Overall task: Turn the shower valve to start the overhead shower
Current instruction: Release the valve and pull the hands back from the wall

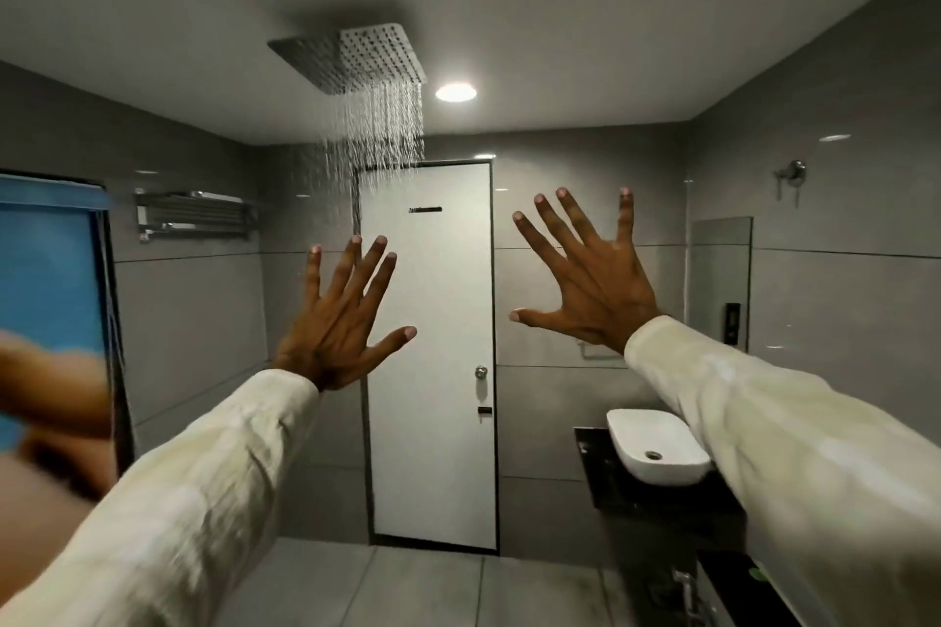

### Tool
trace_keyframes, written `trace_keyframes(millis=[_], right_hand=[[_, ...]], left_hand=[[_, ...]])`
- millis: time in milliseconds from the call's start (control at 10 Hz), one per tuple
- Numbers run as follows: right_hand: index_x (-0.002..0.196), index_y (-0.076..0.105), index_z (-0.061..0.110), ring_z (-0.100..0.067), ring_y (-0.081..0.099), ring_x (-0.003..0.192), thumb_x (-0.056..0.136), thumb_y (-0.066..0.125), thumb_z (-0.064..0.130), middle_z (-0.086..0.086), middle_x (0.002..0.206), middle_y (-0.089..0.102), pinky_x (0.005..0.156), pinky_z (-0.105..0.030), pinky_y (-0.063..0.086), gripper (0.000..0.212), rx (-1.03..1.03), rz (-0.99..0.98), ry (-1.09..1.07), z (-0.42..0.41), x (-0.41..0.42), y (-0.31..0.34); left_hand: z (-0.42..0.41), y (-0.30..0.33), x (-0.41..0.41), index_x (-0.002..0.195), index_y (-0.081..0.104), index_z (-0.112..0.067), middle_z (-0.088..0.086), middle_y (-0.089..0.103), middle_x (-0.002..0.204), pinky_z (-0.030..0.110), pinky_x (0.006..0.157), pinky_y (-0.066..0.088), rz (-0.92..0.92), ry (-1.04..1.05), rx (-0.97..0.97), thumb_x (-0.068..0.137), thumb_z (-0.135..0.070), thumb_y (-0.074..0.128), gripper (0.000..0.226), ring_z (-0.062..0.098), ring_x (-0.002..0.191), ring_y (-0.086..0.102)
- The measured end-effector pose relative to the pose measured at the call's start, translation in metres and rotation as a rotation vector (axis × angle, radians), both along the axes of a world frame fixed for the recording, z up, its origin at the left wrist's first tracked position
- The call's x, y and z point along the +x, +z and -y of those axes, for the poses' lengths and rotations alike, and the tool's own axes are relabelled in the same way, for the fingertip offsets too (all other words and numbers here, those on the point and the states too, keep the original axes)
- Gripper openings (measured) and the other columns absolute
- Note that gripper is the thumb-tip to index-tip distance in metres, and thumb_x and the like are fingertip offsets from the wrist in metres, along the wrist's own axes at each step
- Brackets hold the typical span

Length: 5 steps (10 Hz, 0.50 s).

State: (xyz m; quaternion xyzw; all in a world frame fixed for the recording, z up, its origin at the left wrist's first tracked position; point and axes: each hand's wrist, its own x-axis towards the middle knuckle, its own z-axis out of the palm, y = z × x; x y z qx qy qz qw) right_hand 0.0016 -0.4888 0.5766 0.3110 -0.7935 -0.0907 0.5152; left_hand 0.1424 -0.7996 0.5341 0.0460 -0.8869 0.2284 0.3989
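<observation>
Water falls from the square overhead shower (367,56) on the ceiling, above and a little behind the left hand (340,321). Both hands are raised with fingers spread wide, and they hold nothing. The right hand (590,280) is in front of the grey wall, the white door (433,448) stands between the two hands. The shower valve is not visible.

A square, flat, chrome overhead shower head (356,56) with a grid of nozzles hangs just beneath the grey ceiling, tilted in the wide-angle view. Water streams (387,132) pour from its underside in thin lines, falling straight down. The valve cannot be made out.
</observation>
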Motion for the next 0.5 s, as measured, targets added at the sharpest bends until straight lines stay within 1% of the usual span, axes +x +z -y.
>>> trace_keyframes(millis=[200, 300, 400, 500], right_hand=[[0.171, -0.004, 0.031, -0.036, 0.015, 0.171, 0.079, 0.013, 0.102, -0.009, 0.185, 0.017, 0.121, -0.089, 0.009, 0.117, 0.010, -0.033, 0.027, 0.023, 0.012, 0.020], [0.172, 0.003, 0.029, -0.037, 0.020, 0.170, 0.081, 0.015, 0.101, -0.011, 0.183, 0.024, 0.119, -0.090, 0.013, 0.116, 0.019, -0.033, 0.023, 0.027, 0.020, 0.025], [0.172, 0.004, 0.031, -0.036, 0.020, 0.170, 0.081, 0.011, 0.101, -0.010, 0.183, 0.023, 0.119, -0.090, 0.012, 0.115, 0.011, -0.009, 0.033, 0.027, 0.023, 0.030], [0.173, -0.003, 0.034, -0.033, 0.012, 0.172, 0.082, 0.010, 0.100, -0.007, 0.185, 0.015, 0.124, -0.087, 0.003, 0.113, -0.021, 0.056, 0.071, 0.031, 0.038, 0.033]], left_hand=[[0.019, 0.015, 0.022, 0.164, -0.005, -0.016, 0.009, -0.012, 0.174, 0.071, 0.124, -0.003, -0.008, 0.042, 0.013, 0.089, -0.082, 0.002, 0.100, 0.033, 0.160, -0.012], [0.022, 0.019, 0.028, 0.164, -0.007, -0.017, 0.009, -0.012, 0.174, 0.071, 0.124, -0.004, -0.006, 0.053, 0.009, 0.089, -0.082, 0.003, 0.099, 0.033, 0.160, -0.013], [0.024, 0.022, 0.030, 0.164, -0.005, -0.017, 0.009, -0.010, 0.174, 0.072, 0.124, -0.003, -0.011, 0.039, 0.014, 0.090, -0.081, 0.005, 0.098, 0.033, 0.160, -0.011], [0.021, 0.027, 0.034, 0.163, -0.009, -0.018, 0.009, -0.012, 0.174, 0.072, 0.124, -0.002, -0.004, 0.042, 0.028, 0.091, -0.080, 0.005, 0.097, 0.033, 0.160, -0.012]])
